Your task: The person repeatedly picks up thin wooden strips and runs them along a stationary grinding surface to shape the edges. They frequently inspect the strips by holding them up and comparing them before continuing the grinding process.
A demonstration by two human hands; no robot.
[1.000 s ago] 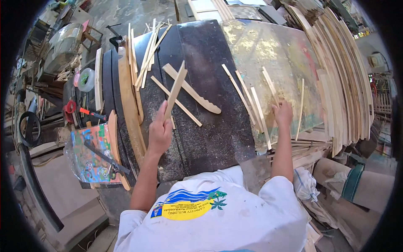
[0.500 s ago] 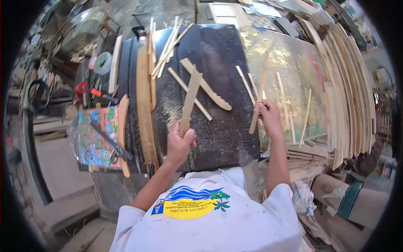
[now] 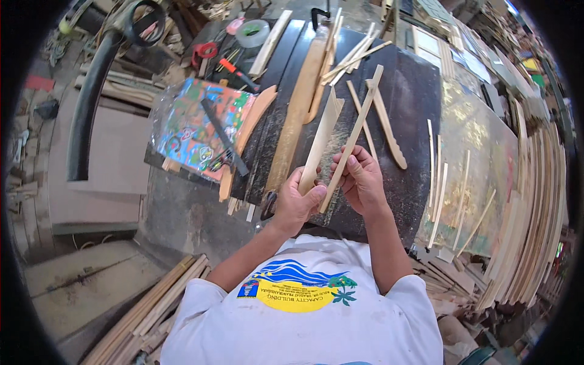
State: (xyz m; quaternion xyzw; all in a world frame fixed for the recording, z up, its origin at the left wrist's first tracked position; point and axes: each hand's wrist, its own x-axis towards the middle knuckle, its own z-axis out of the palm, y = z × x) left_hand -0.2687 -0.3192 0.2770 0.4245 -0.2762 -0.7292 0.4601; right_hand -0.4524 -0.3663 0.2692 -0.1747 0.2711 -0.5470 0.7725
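Observation:
My left hand [image 3: 298,204] is closed around the lower end of a flat, pale wooden piece [image 3: 322,135] that tapers to a jagged point. Close beside it, my right hand [image 3: 361,180] pinches a long thin wooden strip [image 3: 362,118] near its lower part. Both pieces point away from me, slanting right, above the dark tabletop [image 3: 413,97]. Beyond my right hand lie a wooden piece with a scalloped end [image 3: 390,135] and another thin strip [image 3: 354,94], partly hidden by the held one. Fine sawdust lies scattered underneath.
On the left are a colourful plastic-wrapped packet [image 3: 188,121], a dark flat bar [image 3: 220,131], an orange-handled tool [image 3: 237,74] and a tape roll [image 3: 252,33]. A long board [image 3: 295,121] lies along the table. Several strips rest on the gold-patterned sheet [image 3: 486,152]; stacked planks [image 3: 535,207] stand right.
My right hand has brought its strip leftward, close beside the piece in my left hand. The view has turned left, so the table appears shifted and tilted.

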